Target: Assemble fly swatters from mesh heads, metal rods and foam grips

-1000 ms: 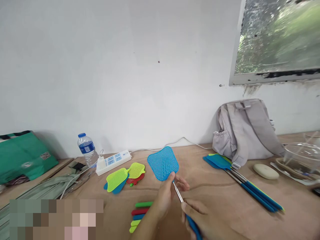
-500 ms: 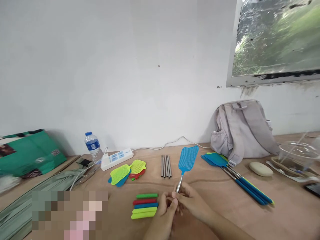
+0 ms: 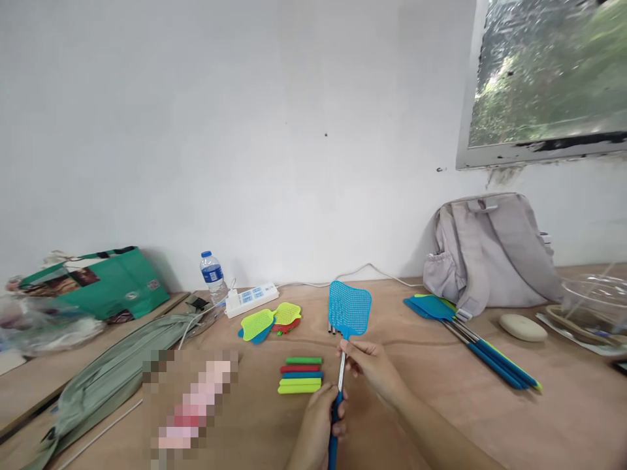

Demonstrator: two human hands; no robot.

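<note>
Blue swatter head: the blue swatter head (image 3: 349,307) is held up over the middle of the table (image 3: 416,356), facing the wall, with its neck set on a metal rod (image 3: 341,373).
Handle: the rod is seen running down to a blue handle (image 3: 334,450), whose lower end is cut off by the frame.
Left hand: the fingers of the left hand (image 3: 319,411) are wrapped around the handle near its top.
Right hand: the rod is pinched just below the neck by thumb and fingers of the right hand (image 3: 371,365).
Handling: head, rod and handle are best kept in one straight line – any force should be sent along the rod, since the thin neck could be bent by a sideways push. How deeply the joints are seated cannot be told.
Loose tubes: metal tubes (image 3: 330,325) are partly hidden behind the head.
Coloured grips: loose grips (image 3: 300,376) are laid in a row just beside the left hand, so a leftward swing could knock them.
Loose heads: yellow, blue and red heads (image 3: 258,324) are piled beyond the grips.
Right side: open wood is left between the right forearm and the bundled swatters (image 3: 502,372) – room enough, it seems, for turning.
Back edge: the table is closed off by the wall (image 3: 313,196); its front edge is not shown.
</note>
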